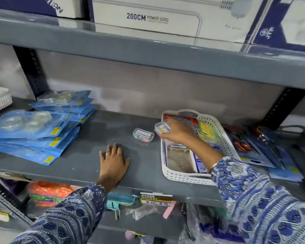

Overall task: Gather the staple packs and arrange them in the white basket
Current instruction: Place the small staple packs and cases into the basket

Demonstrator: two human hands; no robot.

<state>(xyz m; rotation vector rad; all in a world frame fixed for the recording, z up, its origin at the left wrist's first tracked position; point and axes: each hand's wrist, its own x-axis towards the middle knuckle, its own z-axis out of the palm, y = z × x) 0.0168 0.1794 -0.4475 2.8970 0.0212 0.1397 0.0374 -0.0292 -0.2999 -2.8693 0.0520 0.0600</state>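
At the left rim of the white basket (169,173), a small clear staple pack (162,128) sits pinched in the fingers of the right hand (178,132), held just above the basket's edge. A second staple pack (143,135) lies loose on the grey shelf (95,131), just left of the basket and apart from both hands. Inside the basket are more small packs near its middle, bright sticky notes (207,129) at the far right and a red card packet (181,118) at the back. The left hand (114,160) rests flat on the shelf, fingers spread, holding nothing. Blue packets of tape rolls (37,127) are stacked well to the left; scissors (243,146) lie beyond the basket's right wall.

The pack is slick plastic and held only by the fingertips, so it could slip and drop outside the rim. The sleeve (236,175) hangs over the basket's near corner and may drag it or disturb the packs inside.
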